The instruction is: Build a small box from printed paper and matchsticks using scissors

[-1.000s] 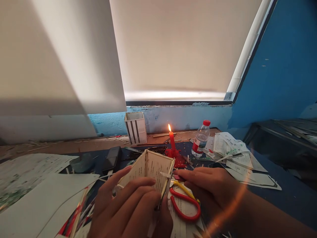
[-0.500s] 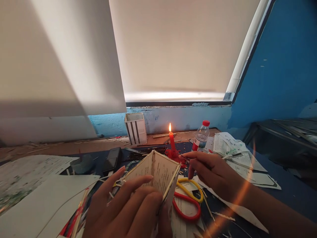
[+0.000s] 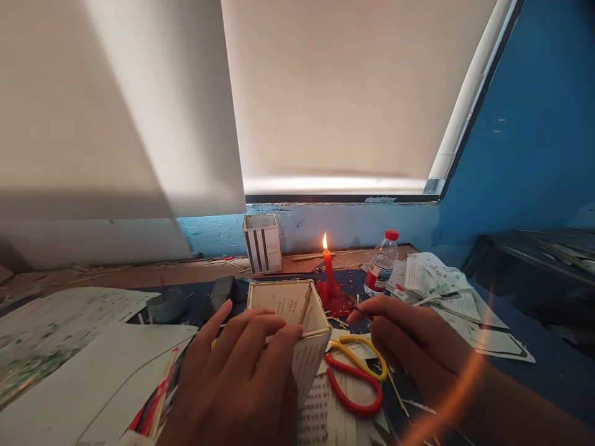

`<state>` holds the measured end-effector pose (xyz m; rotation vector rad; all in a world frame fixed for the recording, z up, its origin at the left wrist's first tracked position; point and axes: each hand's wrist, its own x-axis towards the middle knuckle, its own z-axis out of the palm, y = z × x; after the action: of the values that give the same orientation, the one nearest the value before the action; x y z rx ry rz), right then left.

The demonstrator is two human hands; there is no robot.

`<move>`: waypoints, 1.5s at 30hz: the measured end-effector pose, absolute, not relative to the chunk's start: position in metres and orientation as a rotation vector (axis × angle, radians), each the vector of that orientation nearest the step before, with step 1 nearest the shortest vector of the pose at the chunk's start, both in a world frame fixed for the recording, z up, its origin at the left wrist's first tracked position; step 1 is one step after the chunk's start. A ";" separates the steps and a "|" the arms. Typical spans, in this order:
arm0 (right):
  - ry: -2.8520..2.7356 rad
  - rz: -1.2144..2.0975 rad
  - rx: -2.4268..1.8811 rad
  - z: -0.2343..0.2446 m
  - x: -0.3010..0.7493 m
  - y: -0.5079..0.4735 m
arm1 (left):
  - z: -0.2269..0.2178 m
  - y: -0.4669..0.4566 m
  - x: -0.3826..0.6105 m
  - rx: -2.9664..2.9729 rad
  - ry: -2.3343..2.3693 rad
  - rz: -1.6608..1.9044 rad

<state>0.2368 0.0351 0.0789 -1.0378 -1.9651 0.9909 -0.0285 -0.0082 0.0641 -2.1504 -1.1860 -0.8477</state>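
Note:
My left hand point(image 3: 242, 371) is wrapped over the near side of an open-topped box point(image 3: 312, 354) made of printed paper with thin sticks along its rim. The box tilts, its opening facing up and away from me. To its right, my right hand point(image 3: 409, 341) pinches a thin dark piece point(image 3: 362, 312) between thumb and forefinger; its exact kind is too small to make out. Just beyond the fingertips a lit red candle point(image 3: 329, 267) stands in a pool of red wax point(image 3: 335, 302). Scissors point(image 3: 361, 410) with one red and one yellow handle lie between my hands.
A similar paper box point(image 3: 263, 251) stands on the ledge by the wall. A red-capped plastic bottle point(image 3: 381, 266) is right of the candle. Papers point(image 3: 434, 279) pile up at the right, and large sheets point(image 3: 106, 371) cover the left. A dark block point(image 3: 222, 292) sits behind my left hand.
The box in my left hand has turned and tipped, so its rim is lower and flatter. My right hand stays in its pinch near the candle. The whole view has shifted slightly.

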 end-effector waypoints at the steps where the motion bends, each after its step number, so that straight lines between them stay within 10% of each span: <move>1: -1.983 0.981 -1.047 0.080 0.238 0.037 | 0.064 -0.008 -0.028 -2.140 -1.192 -0.851; 45: -2.366 0.647 -1.096 0.092 0.220 0.032 | 0.062 -0.005 -0.006 -2.049 -1.169 -1.050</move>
<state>0.2203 0.0317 0.0915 -1.0965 -2.3656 0.6471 -0.0058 -0.0054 0.0625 -2.0488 -1.1690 -1.0496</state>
